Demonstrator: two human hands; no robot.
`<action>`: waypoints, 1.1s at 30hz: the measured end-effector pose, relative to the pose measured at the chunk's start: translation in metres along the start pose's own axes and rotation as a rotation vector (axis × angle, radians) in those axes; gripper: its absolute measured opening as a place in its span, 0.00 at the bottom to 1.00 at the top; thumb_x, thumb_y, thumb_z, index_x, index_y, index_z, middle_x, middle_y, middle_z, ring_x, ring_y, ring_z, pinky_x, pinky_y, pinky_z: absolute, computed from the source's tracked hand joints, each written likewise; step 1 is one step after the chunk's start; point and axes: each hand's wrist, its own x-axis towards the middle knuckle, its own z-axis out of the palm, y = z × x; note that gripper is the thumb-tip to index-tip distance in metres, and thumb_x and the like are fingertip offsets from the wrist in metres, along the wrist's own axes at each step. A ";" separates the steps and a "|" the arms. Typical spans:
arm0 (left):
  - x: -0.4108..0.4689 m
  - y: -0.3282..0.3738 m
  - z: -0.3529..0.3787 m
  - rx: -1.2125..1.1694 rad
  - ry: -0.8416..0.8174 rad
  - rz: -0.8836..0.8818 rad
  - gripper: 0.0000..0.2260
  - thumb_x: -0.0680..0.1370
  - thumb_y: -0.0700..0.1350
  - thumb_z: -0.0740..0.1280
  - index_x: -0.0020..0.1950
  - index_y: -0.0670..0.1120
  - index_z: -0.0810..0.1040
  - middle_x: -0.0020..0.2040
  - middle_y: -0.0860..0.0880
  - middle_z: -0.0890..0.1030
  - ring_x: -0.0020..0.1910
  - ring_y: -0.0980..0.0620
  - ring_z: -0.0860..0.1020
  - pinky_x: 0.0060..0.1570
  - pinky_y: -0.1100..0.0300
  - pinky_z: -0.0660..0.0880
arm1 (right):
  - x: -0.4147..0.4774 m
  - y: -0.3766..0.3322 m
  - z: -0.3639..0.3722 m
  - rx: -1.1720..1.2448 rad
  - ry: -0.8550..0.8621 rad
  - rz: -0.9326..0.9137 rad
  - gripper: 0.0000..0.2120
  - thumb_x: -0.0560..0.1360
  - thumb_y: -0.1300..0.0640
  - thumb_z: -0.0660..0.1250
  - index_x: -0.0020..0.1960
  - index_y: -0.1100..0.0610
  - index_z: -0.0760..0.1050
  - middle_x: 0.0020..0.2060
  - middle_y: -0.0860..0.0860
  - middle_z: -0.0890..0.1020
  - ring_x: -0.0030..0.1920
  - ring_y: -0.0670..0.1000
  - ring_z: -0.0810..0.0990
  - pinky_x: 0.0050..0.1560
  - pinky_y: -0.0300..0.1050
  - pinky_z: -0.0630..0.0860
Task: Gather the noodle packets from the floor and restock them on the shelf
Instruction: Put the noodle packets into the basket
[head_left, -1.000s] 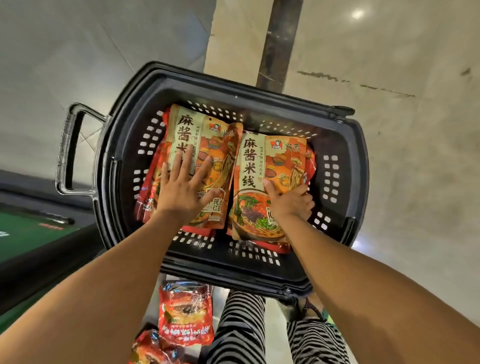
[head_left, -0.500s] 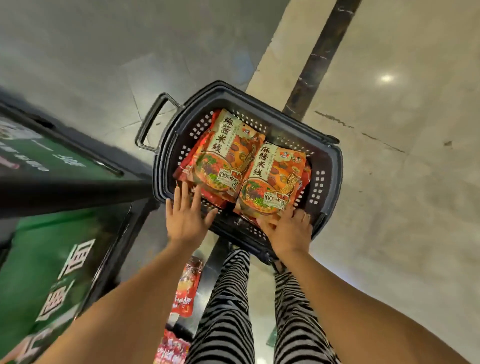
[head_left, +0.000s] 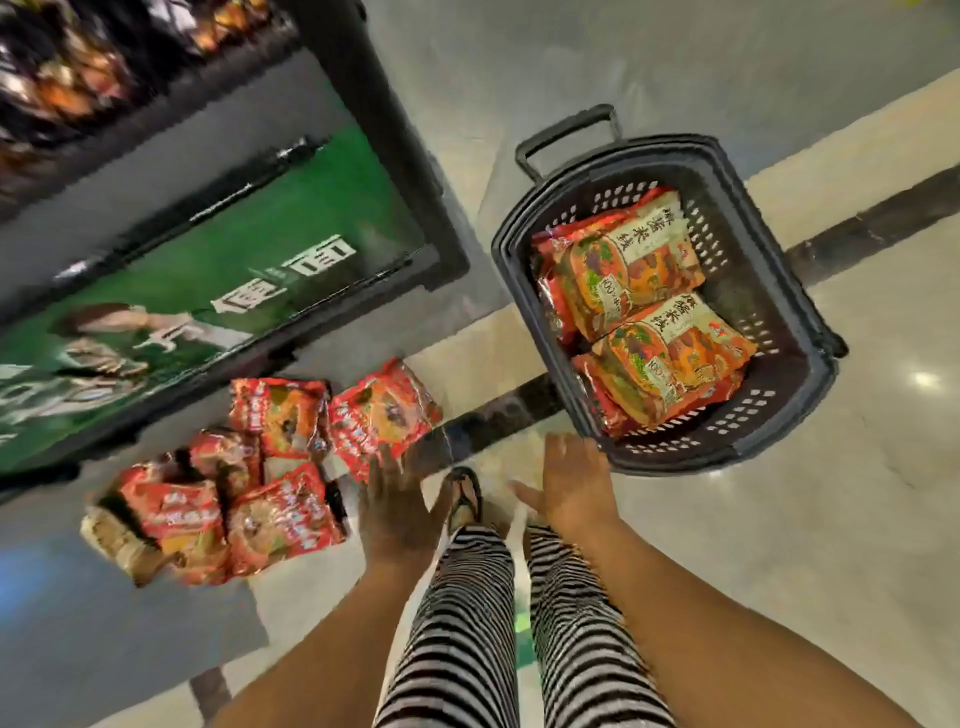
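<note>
Head view: black plastic basket (head_left: 769, 364) on pale floor at right, handle (head_left: 569, 137) pointing up-frame, two orange noodle packets (head_left: 636, 260) (head_left: 680, 358) lying flat on top of red ones inside. Loose pile of red noodle packets (head_left: 270, 467) on floor at lower left, some overlapping, just beside base of green display stand (head_left: 218, 270). Blurred shelf stock (head_left: 67, 67) at top left. Dark floor strip (head_left: 519, 410) running under basket. Striped trouser legs (head_left: 467, 623) and a sandalled foot (head_left: 465, 493) in centre, foot between the two hands. Nothing blocking the pile or the basket.

Versus 0.5 s ago: both hands off the basket's near rim, camera swung left, basket now at right, floor pile and stand fully in view.

Left hand (head_left: 397, 512) spread flat, palm down, empty, fingertips overlapping the edge of nearest red packet; contact not clear through blur. Right hand (head_left: 574, 483) empty, fingers loosely extended, thumb out to the left, just beside the basket's near corner, not touching it as far as visible. Hands apart, both forearms reaching forward and down.
</note>
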 end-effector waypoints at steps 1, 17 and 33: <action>-0.007 -0.014 0.006 -0.020 0.005 -0.041 0.41 0.75 0.71 0.43 0.79 0.46 0.60 0.79 0.39 0.58 0.78 0.38 0.59 0.74 0.42 0.59 | 0.003 -0.011 0.005 -0.032 -0.013 -0.020 0.45 0.74 0.30 0.60 0.75 0.64 0.61 0.69 0.67 0.70 0.69 0.65 0.69 0.68 0.59 0.67; 0.003 -0.272 0.105 -0.171 0.043 -0.196 0.38 0.79 0.69 0.50 0.82 0.49 0.43 0.81 0.44 0.41 0.80 0.46 0.42 0.77 0.49 0.42 | 0.036 -0.205 0.162 -0.064 0.049 -0.148 0.42 0.74 0.35 0.65 0.75 0.63 0.59 0.68 0.65 0.68 0.68 0.64 0.66 0.66 0.55 0.65; 0.284 -0.388 0.257 -0.679 0.279 -0.373 0.42 0.79 0.66 0.58 0.80 0.39 0.49 0.79 0.37 0.59 0.77 0.39 0.59 0.74 0.47 0.57 | 0.324 -0.293 0.284 -0.423 0.108 -0.353 0.44 0.68 0.32 0.70 0.70 0.61 0.63 0.65 0.62 0.70 0.67 0.63 0.67 0.68 0.54 0.66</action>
